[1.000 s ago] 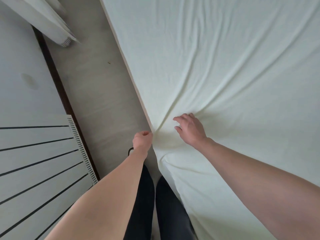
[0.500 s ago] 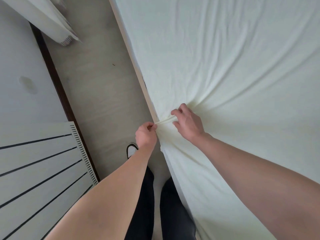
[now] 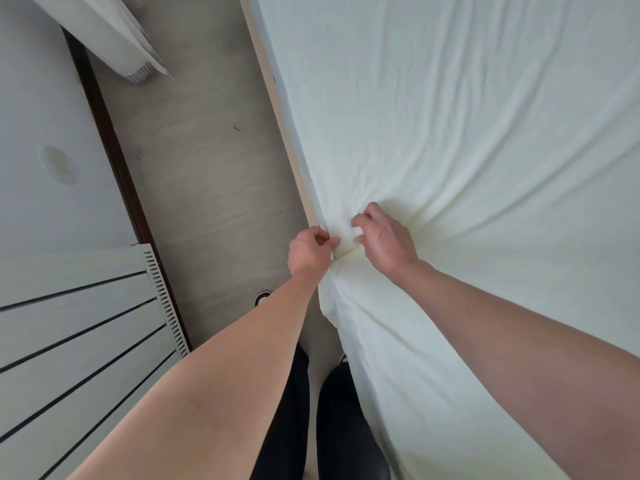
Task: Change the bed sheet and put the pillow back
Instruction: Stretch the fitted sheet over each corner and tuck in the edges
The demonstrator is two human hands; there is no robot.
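while the pale bed sheet (image 3: 467,140) covers the whole mattress on the right, the left hand (image 3: 310,252) and right hand (image 3: 384,237) both pinch a bunched fold at its near left edge (still fitting, i'd say). next: tuck it down. no pillow visible.

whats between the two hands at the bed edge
Only a bunched fold of the bed sheet, in the head view: the left hand pinches it and the right hand grips it.

A bare strip of floor (image 3: 207,188) ran between the bed (image 3: 467,133) and the wall (image 3: 41,116); a radiator (image 3: 76,323) narrowed it.
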